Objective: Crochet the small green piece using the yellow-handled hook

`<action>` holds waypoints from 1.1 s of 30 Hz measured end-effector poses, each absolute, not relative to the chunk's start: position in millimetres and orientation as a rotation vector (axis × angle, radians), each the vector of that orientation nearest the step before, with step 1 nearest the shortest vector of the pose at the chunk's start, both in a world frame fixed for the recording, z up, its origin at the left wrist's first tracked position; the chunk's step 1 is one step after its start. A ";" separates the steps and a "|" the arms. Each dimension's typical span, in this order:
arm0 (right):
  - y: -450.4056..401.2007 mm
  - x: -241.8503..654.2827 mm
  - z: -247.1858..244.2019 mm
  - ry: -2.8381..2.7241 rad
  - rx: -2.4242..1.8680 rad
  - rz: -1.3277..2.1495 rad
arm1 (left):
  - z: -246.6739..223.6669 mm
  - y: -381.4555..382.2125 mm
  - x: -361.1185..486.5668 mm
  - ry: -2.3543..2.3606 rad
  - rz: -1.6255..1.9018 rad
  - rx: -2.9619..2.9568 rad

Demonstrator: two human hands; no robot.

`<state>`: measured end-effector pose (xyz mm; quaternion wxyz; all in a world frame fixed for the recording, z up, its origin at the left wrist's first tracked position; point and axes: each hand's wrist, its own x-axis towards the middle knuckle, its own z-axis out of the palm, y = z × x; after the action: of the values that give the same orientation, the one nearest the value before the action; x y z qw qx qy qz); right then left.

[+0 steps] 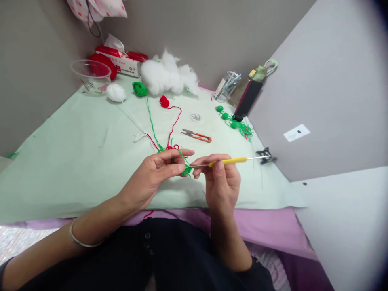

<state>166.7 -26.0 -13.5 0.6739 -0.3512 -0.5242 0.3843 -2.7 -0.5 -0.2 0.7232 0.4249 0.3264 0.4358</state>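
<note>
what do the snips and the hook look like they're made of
Snips: probably metal, given the thin grey blades; the orange handle could be painted metal or plastic.
Hook: likely plastic or rubbery yellow grip, with a shiny, silvery metal shaft.

The crochet hook (pixel 228 161) has a smooth yellow plastic-looking handle and shiny metal shafts; the snips (pixel 197 136) show metal blades; the tub (pixel 91 76) is clear, glossy plastic; the stuffing (pixel 168 74) looks fluffy, the surface (pixel 75 161) cloth-covered and matt

Tissue box (pixel 129 68); phone (pixel 248 98) beside green-lidded bottle (pixel 258 74); wall plate (pixel 296 133).
</note>
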 end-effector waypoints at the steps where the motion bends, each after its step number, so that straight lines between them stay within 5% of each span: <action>1: -28.5 166.9 -13.5 -1.220 -0.813 0.812 | -0.3 -0.4 -2.9 0.724 0.970 0.949; 7: -38.7 163.7 -16.1 -1.503 -0.833 0.311 | -1.3 -0.7 -5.5 0.741 1.026 1.127; 33: -33.2 160.3 -29.0 -1.725 -0.852 -0.167 | 8.5 -9.4 1.8 0.841 1.128 1.041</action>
<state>160.3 -33.2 -29.0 0.5691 -0.3629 -0.7345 -0.0710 1.8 -9.4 8.5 0.6409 0.4565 0.3689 0.4947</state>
